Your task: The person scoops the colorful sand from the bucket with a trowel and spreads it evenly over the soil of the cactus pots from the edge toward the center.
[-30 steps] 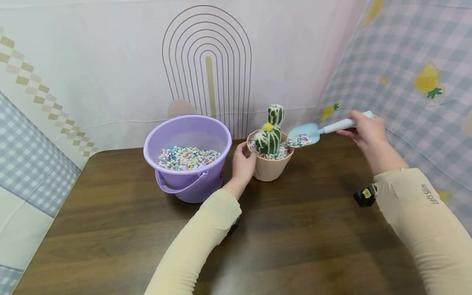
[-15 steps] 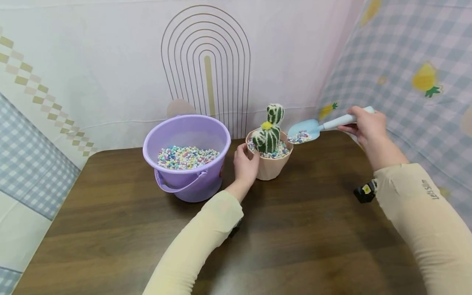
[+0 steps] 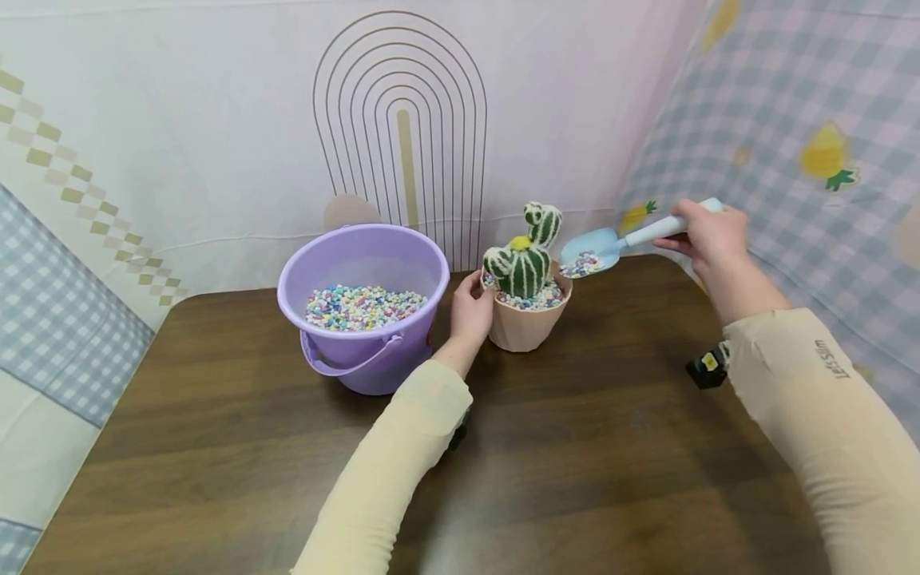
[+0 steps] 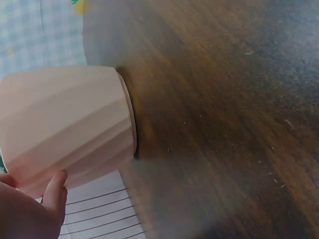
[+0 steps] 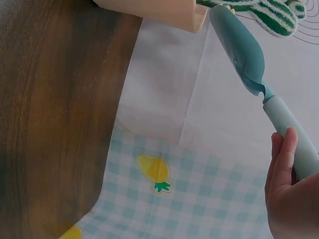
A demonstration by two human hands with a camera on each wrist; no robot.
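Observation:
In the head view a peach plant pot (image 3: 526, 328) stands on the table with a knitted-looking green and white cactus (image 3: 523, 270) in it. Colourful small pebbles (image 3: 535, 300) surround the cactus base. My left hand (image 3: 471, 308) grips the pot's left rim; in the left wrist view a finger (image 4: 56, 191) lies against the pot's ribbed side. My right hand (image 3: 716, 239) holds a light blue trowel (image 3: 600, 246) by its pale handle. Pebbles lie in the trowel's blade, its tip beside the pot's right rim. In the right wrist view the blade (image 5: 242, 47) shows from its underside.
Left of the pot stands a purple bucket (image 3: 374, 355), partly filled with the same pebbles (image 3: 362, 307), its handle hanging down in front. Behind the brown wooden table (image 3: 575, 463) hangs a white patterned cloth (image 3: 237, 144); a checked cloth (image 3: 776, 192) hangs at the right.
The cactus has turned in view, its top segment now leaning right and its left arm showing more. The trowel's handle end has risen slightly. My left hand still grips the rim.

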